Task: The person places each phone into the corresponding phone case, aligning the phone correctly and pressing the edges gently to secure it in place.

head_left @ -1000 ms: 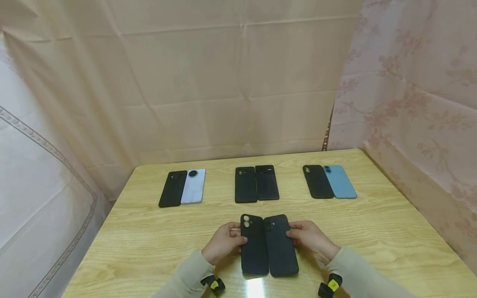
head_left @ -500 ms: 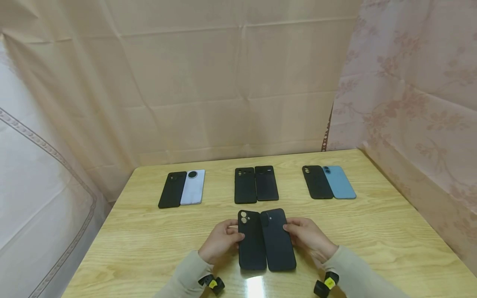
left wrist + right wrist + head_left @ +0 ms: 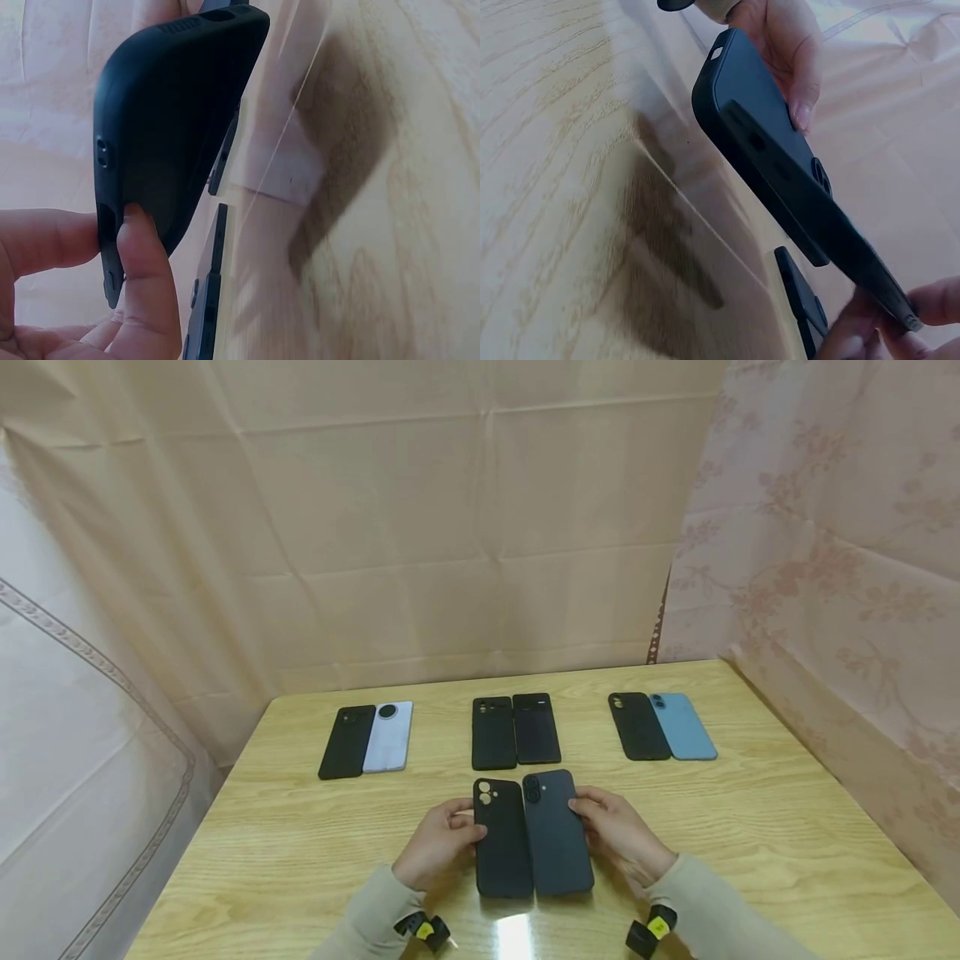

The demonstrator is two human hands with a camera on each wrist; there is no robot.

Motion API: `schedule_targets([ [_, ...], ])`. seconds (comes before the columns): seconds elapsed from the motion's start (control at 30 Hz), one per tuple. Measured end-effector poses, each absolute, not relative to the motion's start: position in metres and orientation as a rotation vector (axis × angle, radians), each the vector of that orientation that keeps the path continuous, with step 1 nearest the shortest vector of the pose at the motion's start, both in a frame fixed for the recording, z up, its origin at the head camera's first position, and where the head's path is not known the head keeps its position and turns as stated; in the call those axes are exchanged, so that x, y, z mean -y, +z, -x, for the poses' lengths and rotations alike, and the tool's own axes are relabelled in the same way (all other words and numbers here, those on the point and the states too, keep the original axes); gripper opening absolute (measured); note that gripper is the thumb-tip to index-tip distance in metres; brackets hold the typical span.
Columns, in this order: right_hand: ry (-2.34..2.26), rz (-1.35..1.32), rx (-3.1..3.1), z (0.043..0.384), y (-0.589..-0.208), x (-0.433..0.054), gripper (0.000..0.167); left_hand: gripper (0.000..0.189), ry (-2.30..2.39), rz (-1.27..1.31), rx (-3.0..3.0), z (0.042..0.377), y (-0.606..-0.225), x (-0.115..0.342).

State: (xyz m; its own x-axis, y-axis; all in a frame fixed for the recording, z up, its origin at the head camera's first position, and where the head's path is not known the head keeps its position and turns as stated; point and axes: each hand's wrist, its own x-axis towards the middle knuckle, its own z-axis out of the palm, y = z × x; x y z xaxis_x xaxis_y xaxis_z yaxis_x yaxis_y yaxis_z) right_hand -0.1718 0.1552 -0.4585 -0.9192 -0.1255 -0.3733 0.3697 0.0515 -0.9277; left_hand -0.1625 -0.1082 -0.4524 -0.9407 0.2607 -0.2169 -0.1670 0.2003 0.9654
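My left hand pinches the left edge of a black phone case with camera cutouts at its top. In the left wrist view, the thumb presses inside the case's hollow. My right hand pinches the right edge of a dark blue-grey phone, back towards me, two lenses at its upper left. Case and phone are side by side, held above the table as the shadows beneath show. In the right wrist view, the phone partly hides the case.
On the wooden table, farther back, lie pairs: a black case by a white phone, a black case by a dark phone, a black case by a light blue phone. Curtains surround the table.
Both hands have moved slightly up and left in the head view with the case and phone. The phone has tilted, so its back looks lighter and its lenses are clearer.
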Motion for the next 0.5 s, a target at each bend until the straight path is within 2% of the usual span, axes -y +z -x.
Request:
schedule_targets([
  [0.17, -2.024, -0.281, -1.981, 0.1729, -0.4589, -0.1506, 0.043, 0.055, 1.811, -0.084, -2.14, 0.1627, -0.4529, 0.11],
  [0.5, -2.207, -0.263, -1.82, 0.1755, -0.4546, -0.1469, 0.057, 0.056, 1.827, -0.067, -2.128, 0.161, -0.4513, 0.1129],
])
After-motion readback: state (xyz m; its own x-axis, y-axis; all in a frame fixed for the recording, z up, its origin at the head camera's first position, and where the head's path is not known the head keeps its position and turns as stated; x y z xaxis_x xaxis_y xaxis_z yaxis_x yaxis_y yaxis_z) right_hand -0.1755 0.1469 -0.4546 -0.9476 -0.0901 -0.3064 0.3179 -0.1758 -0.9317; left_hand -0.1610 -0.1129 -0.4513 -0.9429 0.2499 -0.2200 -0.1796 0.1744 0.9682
